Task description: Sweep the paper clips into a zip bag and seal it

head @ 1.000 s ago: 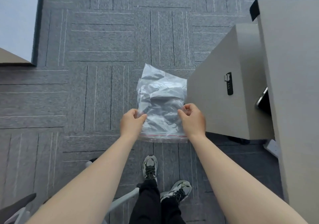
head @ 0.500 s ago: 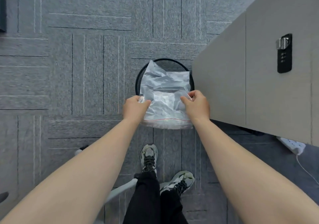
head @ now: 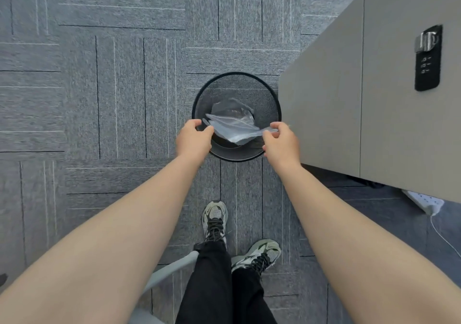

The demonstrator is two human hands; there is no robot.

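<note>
Both arms extend forward and down over a round black mesh wastebasket (head: 269, 104) standing on grey carpet tiles (head: 99, 99). The zip bag (head: 237, 127), clear and crumpled, is stretched roughly flat across the basket opening, between the two hands. The right hand (head: 282, 141) holds the bag's right corner: thumb and forefinger are curled together in a pinch on the plastic, with the remaining fingers bent loosely beside them. The left hand (head: 193, 139) is at the bag's left edge with its fingers curled inward; the fingertips meet the plastic, and the grip appears to be a pinch, though the exact contact is partly hidden by the back of the hand. A second piece of clear plastic (head: 230, 106) lies deeper inside the basket. No paper clips can be made out in the bag. A grey cabinet (head: 349, 99) with a black combination lock (head: 427, 59) stands just beside the basket on the right. Two sneakers (head: 214, 220) and dark trouser legs (head: 214, 286) occupy the lower centre.
</note>
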